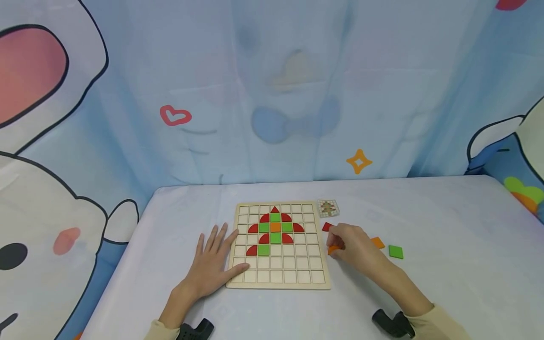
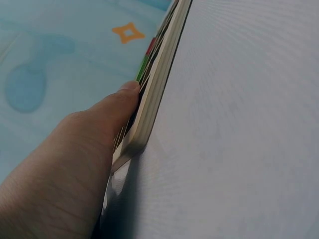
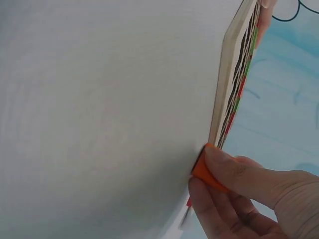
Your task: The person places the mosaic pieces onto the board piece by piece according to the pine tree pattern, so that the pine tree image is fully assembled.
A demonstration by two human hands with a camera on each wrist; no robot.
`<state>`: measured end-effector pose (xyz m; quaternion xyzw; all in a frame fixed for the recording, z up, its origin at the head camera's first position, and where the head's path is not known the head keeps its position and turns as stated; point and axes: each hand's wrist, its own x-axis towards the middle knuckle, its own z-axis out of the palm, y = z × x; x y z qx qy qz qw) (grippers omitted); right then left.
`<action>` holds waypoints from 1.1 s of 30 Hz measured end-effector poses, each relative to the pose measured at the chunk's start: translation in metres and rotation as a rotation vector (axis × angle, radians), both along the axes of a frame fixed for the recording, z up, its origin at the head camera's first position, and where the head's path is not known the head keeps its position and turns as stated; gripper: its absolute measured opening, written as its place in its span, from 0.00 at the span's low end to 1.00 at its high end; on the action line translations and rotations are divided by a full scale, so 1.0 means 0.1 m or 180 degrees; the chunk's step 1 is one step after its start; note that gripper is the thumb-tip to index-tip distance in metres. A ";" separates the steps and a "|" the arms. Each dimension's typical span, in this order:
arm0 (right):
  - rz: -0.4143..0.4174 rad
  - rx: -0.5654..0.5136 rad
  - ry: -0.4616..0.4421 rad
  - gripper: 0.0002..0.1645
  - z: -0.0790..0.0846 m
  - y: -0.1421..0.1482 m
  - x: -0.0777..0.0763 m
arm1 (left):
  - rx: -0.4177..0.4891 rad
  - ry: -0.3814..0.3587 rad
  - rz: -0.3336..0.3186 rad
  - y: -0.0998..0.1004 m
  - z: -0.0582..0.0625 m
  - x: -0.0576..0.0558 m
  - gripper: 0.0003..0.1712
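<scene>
The wooden grid board [image 1: 280,286] lies on the table, with green squares [image 1: 275,237], an orange square [image 1: 275,227], red rounded pieces [image 1: 298,228] and a red triangle [image 1: 275,209] set in its cells. My left hand [image 1: 210,267] spreads its straight fingers over the board's left edge; in the left wrist view the thumb [image 2: 122,102] rests on the grid near a corner. Just right of the board, my right hand [image 1: 354,245] pinches an orange tile [image 3: 207,172] between thumb and fingers. A red piece [image 1: 327,226] lies just beyond those fingers.
A small pattern card [image 1: 328,208] lies by the board's top right corner. Another orange tile [image 1: 378,242] and a green tile [image 1: 395,251] are on the white tablecloth [image 1: 459,264], right of my right hand. A blue printed curtain [image 1: 297,156] hangs behind the table.
</scene>
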<state>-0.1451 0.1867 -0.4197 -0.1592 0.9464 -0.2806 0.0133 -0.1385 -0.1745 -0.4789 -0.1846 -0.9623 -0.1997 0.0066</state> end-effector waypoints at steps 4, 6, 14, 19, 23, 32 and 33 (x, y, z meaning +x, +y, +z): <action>-0.0024 0.0017 0.0060 0.17 0.03 -0.03 0.01 | 0.0011 -0.0013 0.0000 0.00 0.01 0.01 0.52; -0.0014 0.0004 0.0111 0.17 0.07 -0.07 0.01 | 0.0013 -0.0013 -0.0001 0.00 0.02 0.01 0.52; 0.0209 -0.0188 0.0150 0.15 0.18 -0.42 -0.02 | -0.0005 -0.0010 -0.0003 0.00 0.00 0.00 0.52; 0.0524 -0.0447 0.0137 0.11 0.16 -0.65 -0.07 | -0.0013 -0.0005 0.0001 0.00 -0.01 -0.01 0.52; 0.0700 -0.0532 0.0071 0.09 0.14 -0.78 -0.12 | -0.0029 -0.0037 0.0009 0.00 -0.01 -0.01 0.52; 0.0726 -0.0474 -0.0025 0.09 0.07 -1.01 -0.19 | -0.0005 -0.0081 -0.0007 -0.01 0.00 -0.01 0.52; 0.0702 -0.0458 -0.0031 0.09 0.06 -1.03 -0.19 | 0.0002 -0.0083 -0.0007 -0.01 0.00 -0.01 0.52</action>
